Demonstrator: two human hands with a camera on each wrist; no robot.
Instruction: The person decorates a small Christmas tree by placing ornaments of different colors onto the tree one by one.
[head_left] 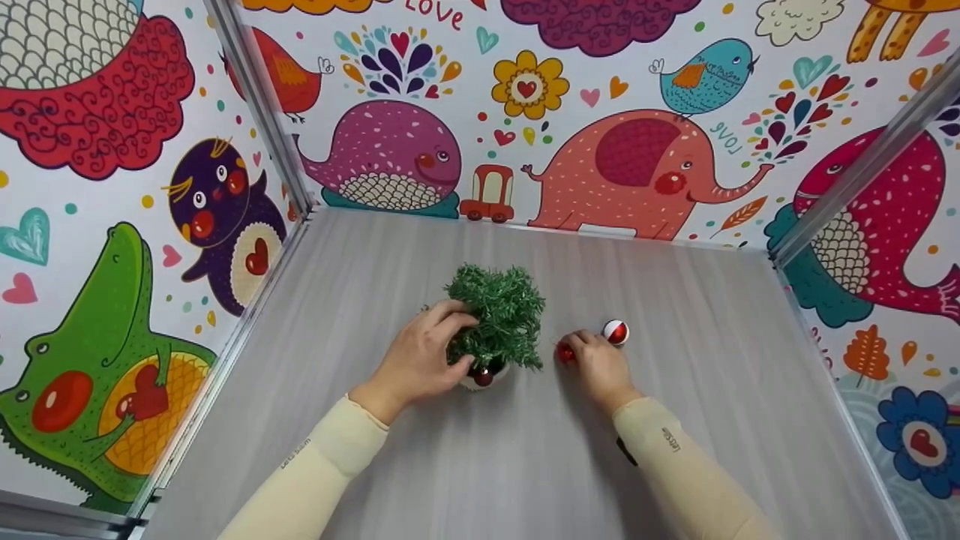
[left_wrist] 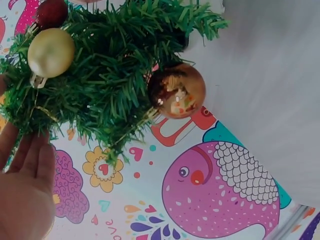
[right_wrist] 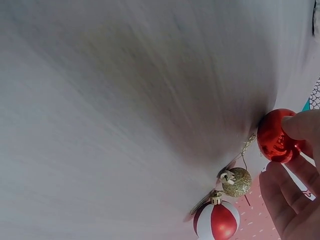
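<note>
A small green Christmas tree (head_left: pixel 499 307) stands on the table in a pale pot, most of which is hidden. My left hand (head_left: pixel 427 352) holds its left side, thumb and fingers among the branches. In the left wrist view a pale gold ball (left_wrist: pixel 51 52), a shiny copper ball (left_wrist: pixel 177 91) and a dark red ball (left_wrist: pixel 52 12) hang on the tree. To the right of the tree, my right hand (head_left: pixel 600 367) pinches a shiny red Christmas ball (right_wrist: pixel 276 136) at the tabletop. Close by lie a gold glitter ball (right_wrist: pixel 237 182) and a red-and-white ball (head_left: pixel 616 332).
The grey wood-grain table (head_left: pixel 465 472) is bounded by printed cartoon panels (head_left: pixel 592 45) at the back and both sides. Metal frame posts (head_left: pixel 262 112) stand at the back corners.
</note>
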